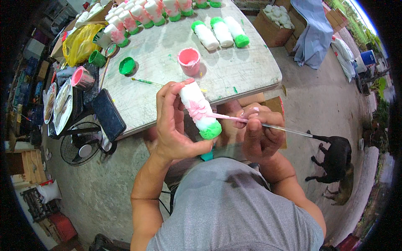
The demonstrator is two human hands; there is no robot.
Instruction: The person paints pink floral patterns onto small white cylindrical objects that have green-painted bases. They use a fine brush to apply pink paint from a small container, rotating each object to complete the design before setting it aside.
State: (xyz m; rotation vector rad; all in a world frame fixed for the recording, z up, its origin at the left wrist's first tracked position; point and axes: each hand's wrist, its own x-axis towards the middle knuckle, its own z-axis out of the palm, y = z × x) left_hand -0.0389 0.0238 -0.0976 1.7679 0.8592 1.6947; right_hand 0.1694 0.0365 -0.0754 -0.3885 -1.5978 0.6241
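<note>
1. Between the two hands, near the table's front edge, I see the piece [194, 100]: white, with a pink band and one green end. It is tilted, with the green end lower in my view.
2. My left hand [172, 129] is half open around it. The fingers are at the white end and the thumb is by the green end, so the piece sits lengthwise in this grip.
3. My right hand [264, 130] is mostly closed, pinching the brush [228, 118]. Its pink tip touches the band from the right.
4. I judge that the piece could turn or slip, because it is held mainly by its ends while the brush presses sideways.
5. Also, the band could smear if the left fingers slide onto it, and too much pink could run into the green.
6. Beyond, on the table [255, 73], stands the pink cup [188, 69]; farther are three white-green pieces [222, 34] and, to their left, many painted pieces [140, 16].
7. Left of the cup lies the green lid [127, 66].
</note>
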